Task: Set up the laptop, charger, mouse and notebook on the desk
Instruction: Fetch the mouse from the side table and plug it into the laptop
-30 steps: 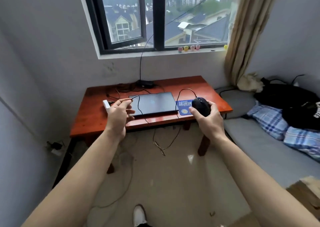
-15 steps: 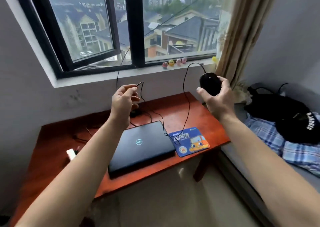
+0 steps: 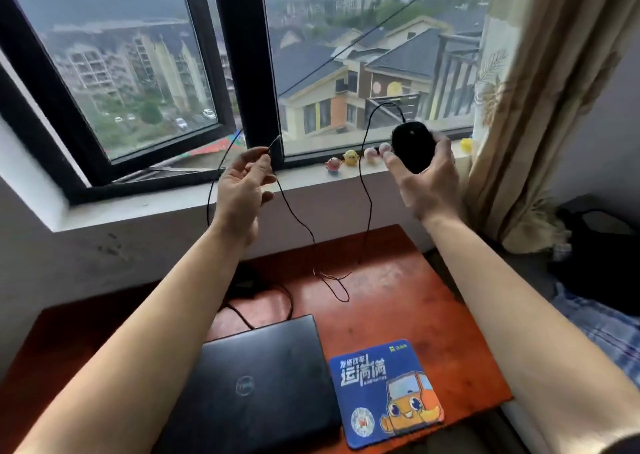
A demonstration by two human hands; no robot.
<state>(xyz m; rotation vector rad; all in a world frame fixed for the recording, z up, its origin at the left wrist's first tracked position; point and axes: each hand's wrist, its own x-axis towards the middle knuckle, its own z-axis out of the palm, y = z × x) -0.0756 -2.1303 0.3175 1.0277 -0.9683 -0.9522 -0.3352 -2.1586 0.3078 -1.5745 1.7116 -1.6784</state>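
Observation:
My right hand [image 3: 427, 176] holds a black wired mouse [image 3: 413, 146] up in front of the window sill. My left hand [image 3: 242, 190] pinches the plug end of the thin black mouse cable [image 3: 298, 221], which hangs in a loop down to the red-brown desk [image 3: 398, 287]. A closed black laptop [image 3: 256, 384] lies on the desk near its front edge. Right of the laptop lies a blue mouse pad [image 3: 384, 388] with an orange cartoon car. A black charger brick [image 3: 247, 285] and its cord sit behind the laptop, partly hidden by my left forearm. No notebook is in view.
Several small toy figures [image 3: 351, 158] stand on the window sill. A beige curtain [image 3: 540, 90] hangs at the right. A dark bag [image 3: 599, 256] and blue plaid bedding [image 3: 602, 329] lie on the bed right of the desk.
Both hands have risen from desk level to window height with the mouse and its cable end. The view has moved closer to the desk, and the cable now hangs straighter.

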